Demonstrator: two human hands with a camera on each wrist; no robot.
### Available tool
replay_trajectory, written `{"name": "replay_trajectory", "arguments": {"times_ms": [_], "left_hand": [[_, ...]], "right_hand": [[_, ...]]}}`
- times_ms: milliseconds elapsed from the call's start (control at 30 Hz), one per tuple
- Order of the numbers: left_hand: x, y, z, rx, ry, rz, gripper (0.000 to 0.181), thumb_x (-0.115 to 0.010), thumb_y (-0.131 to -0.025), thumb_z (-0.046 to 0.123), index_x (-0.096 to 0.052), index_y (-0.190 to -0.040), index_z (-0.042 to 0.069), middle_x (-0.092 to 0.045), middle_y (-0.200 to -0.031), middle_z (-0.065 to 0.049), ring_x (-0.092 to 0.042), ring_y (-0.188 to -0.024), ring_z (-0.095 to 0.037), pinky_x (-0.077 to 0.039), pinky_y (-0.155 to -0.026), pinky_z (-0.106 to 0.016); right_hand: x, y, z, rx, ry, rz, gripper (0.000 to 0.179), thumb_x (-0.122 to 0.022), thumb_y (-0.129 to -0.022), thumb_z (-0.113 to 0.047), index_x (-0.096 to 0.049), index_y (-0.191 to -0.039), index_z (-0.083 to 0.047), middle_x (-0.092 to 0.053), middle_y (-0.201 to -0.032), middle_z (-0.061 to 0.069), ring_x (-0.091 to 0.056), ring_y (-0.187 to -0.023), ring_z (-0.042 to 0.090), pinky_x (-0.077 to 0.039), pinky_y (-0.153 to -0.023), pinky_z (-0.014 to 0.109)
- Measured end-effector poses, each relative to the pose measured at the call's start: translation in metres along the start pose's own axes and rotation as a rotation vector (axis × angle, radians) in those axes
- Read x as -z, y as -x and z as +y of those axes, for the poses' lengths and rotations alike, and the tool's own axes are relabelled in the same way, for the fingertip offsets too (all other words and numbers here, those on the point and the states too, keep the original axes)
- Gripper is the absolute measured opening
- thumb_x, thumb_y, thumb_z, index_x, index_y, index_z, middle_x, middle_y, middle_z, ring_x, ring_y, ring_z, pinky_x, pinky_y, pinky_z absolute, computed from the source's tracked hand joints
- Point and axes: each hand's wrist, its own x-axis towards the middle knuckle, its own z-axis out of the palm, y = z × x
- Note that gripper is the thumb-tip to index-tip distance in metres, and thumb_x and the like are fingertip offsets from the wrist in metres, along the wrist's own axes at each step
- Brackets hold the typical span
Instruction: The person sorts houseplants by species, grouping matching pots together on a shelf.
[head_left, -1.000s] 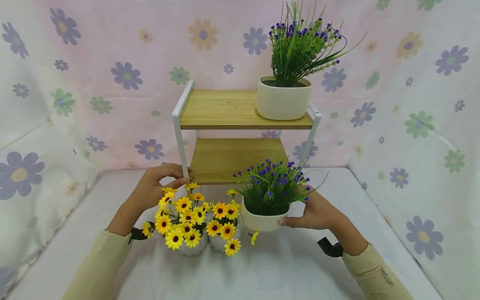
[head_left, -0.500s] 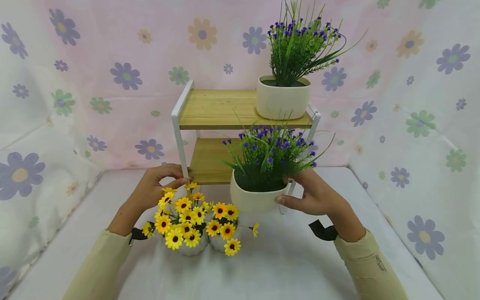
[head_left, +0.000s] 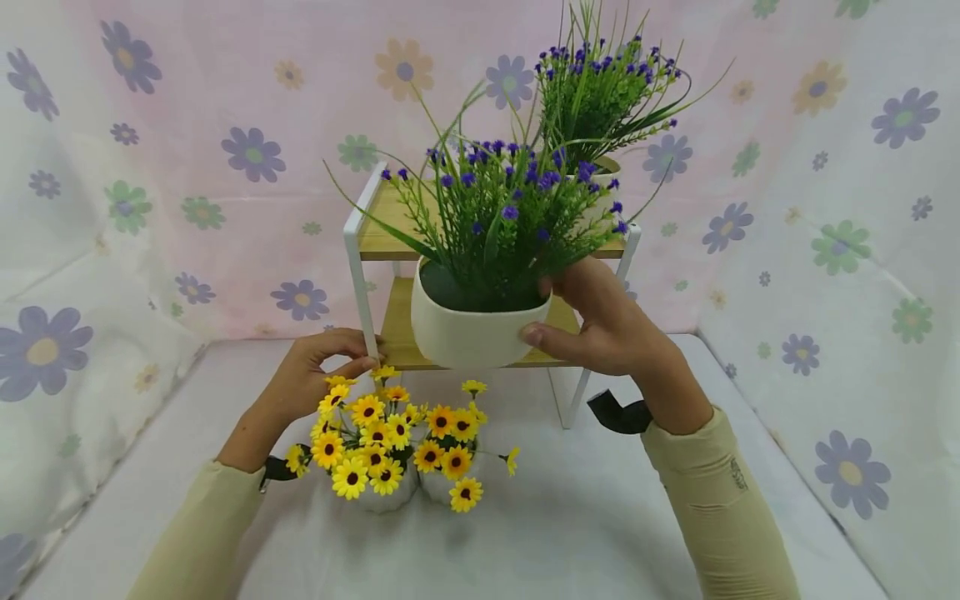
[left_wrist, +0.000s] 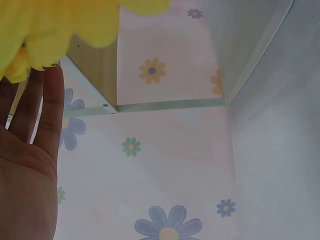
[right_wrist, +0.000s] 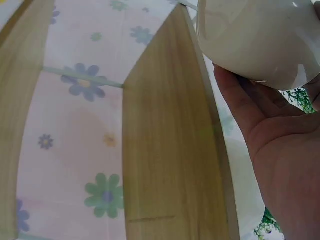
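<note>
My right hand (head_left: 611,325) grips the right rim of a cream oval pot (head_left: 480,337) with grass and small purple flowers. It holds this pot in the air before the two-tier shelf (head_left: 393,242), overlapping the top board in view. The right wrist view shows the pot (right_wrist: 260,40) above the curved fingers. My left hand (head_left: 318,367) pinches the shelf's white front-left leg (head_left: 365,304) near the lower board, its fingertips partly hidden behind it. In the left wrist view, yellow petals (left_wrist: 60,30) cover the tips of that hand's fingers.
A second pot of purple flowers (head_left: 600,92) stands on the top board's right side, partly hidden. Two white pots of yellow daisies (head_left: 367,442) (head_left: 453,458) stand on the white table before the shelf, near my left hand. Floral cloth walls (head_left: 247,208) surround the table.
My right hand has lifted the purple-flower pot from near the table, upward and to the left, up to the shelf. My left hand has stayed on the shelf leg.
</note>
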Motion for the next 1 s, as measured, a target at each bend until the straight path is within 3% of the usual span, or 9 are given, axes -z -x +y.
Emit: {"name": "replay_trajectory", "arguments": {"times_ms": [67, 233, 333, 500, 733, 867, 1000], "left_hand": [[-0.001, 0.0, 0.0, 0.001, 0.002, 0.0, 0.026, -0.077, -0.095, -0.001, -0.081, -0.106, 0.022, -0.076, -0.119, 0.004, -0.068, -0.117, -0.01, -0.053, -0.098, -0.02], [-0.001, -0.001, 0.0, 0.006, -0.005, -0.005, 0.025, -0.077, -0.096, 0.001, -0.081, -0.107, 0.023, -0.076, -0.119, 0.004, -0.068, -0.117, -0.01, -0.053, -0.099, -0.021], [0.0, -0.001, 0.0, 0.013, -0.003, -0.003, 0.024, -0.077, -0.096, 0.001, -0.081, -0.107, 0.023, -0.076, -0.119, 0.005, -0.068, -0.117, -0.011, -0.053, -0.099, -0.022], [-0.001, -0.001, -0.001, 0.009, -0.012, 0.005, 0.025, -0.077, -0.096, 0.0, -0.081, -0.105, 0.023, -0.076, -0.116, 0.005, -0.068, -0.115, -0.01, -0.053, -0.097, -0.021], [-0.002, 0.0, -0.001, 0.014, -0.021, 0.015, 0.024, -0.077, -0.095, 0.0, -0.081, -0.103, 0.023, -0.076, -0.113, 0.006, -0.068, -0.115, -0.009, -0.052, -0.098, -0.019], [-0.002, 0.0, 0.0, 0.012, -0.028, 0.013, 0.024, -0.077, -0.095, 0.0, -0.081, -0.103, 0.023, -0.076, -0.115, 0.005, -0.068, -0.116, -0.009, -0.052, -0.099, -0.019], [-0.001, 0.0, 0.0, 0.005, -0.039, 0.01, 0.023, -0.077, -0.096, 0.001, -0.081, -0.104, 0.023, -0.077, -0.114, 0.004, -0.068, -0.115, -0.008, -0.052, -0.098, -0.02]], "right_hand": [[0.002, -0.01, -0.001, 0.03, -0.02, 0.008, 0.088, -0.071, -0.101, -0.039, -0.027, -0.157, 0.012, -0.05, -0.141, 0.006, -0.056, -0.117, 0.024, -0.051, -0.101, 0.034], [0.005, -0.034, 0.0, 0.048, -0.021, 0.051, 0.079, -0.072, -0.101, -0.038, -0.033, -0.149, 0.011, -0.048, -0.119, 0.003, -0.053, -0.106, 0.024, -0.052, -0.09, 0.031], [0.005, -0.049, 0.0, -0.011, -0.008, 0.077, 0.061, -0.074, -0.101, -0.024, -0.038, -0.142, 0.005, -0.042, -0.104, 0.006, -0.056, -0.103, 0.026, -0.056, -0.09, 0.032], [0.002, -0.071, 0.001, -0.143, 0.049, 0.087, 0.05, -0.072, -0.097, 0.0, -0.04, -0.137, 0.001, -0.043, -0.105, 0.011, -0.066, -0.112, 0.025, -0.058, -0.101, 0.039], [-0.001, -0.098, 0.011, -0.286, 0.018, 0.039, 0.032, -0.066, -0.104, -0.01, -0.04, -0.12, -0.004, -0.059, -0.131, 0.015, -0.07, -0.12, 0.022, -0.063, -0.09, 0.038], [-0.001, -0.106, 0.021, -0.336, 0.058, 0.046, 0.031, -0.063, -0.107, -0.016, -0.038, -0.123, -0.006, -0.057, -0.13, 0.014, -0.068, -0.116, 0.018, -0.057, -0.093, 0.03], [-0.001, -0.112, 0.024, -0.375, 0.124, 0.042, 0.032, -0.059, -0.109, -0.019, -0.037, -0.127, -0.005, -0.052, -0.12, 0.014, -0.06, -0.101, 0.02, -0.046, -0.084, 0.029]]}}
